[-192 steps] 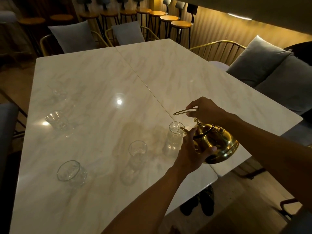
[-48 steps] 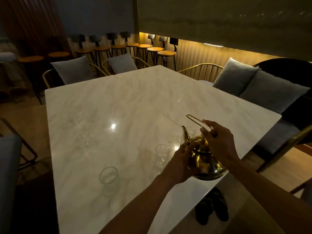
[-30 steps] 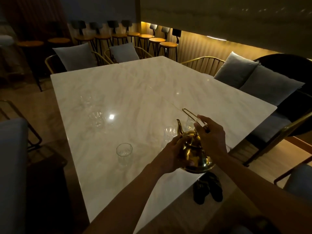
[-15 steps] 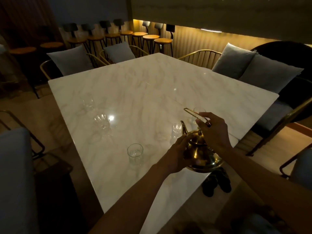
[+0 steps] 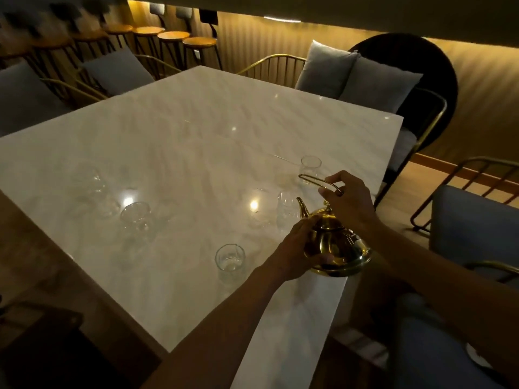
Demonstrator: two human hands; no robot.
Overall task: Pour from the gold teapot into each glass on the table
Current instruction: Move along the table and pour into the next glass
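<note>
The gold teapot (image 5: 334, 245) hangs upright just above the near right part of the white marble table (image 5: 182, 130). My right hand (image 5: 351, 203) grips its wire handle from above. My left hand (image 5: 299, 248) cups the pot's body from the left. The spout points left toward a tall glass (image 5: 285, 209). Another tall glass (image 5: 310, 168) stands behind it. A short glass (image 5: 229, 261) stands near my left forearm. Further left are a low glass (image 5: 134, 217) and a faint one (image 5: 87, 178).
Gold-framed chairs with grey cushions (image 5: 356, 74) line the far and right sides. Bar stools (image 5: 174, 37) stand by the back wall. A blue-grey seat (image 5: 471, 228) is at my right. The room is dim, with lamp glare on the tabletop.
Over the last half second the view swung so the table sits further left. The teapot stays upright in both hands, near the tall glass. Earlier it was tilted over a tall glass.
</note>
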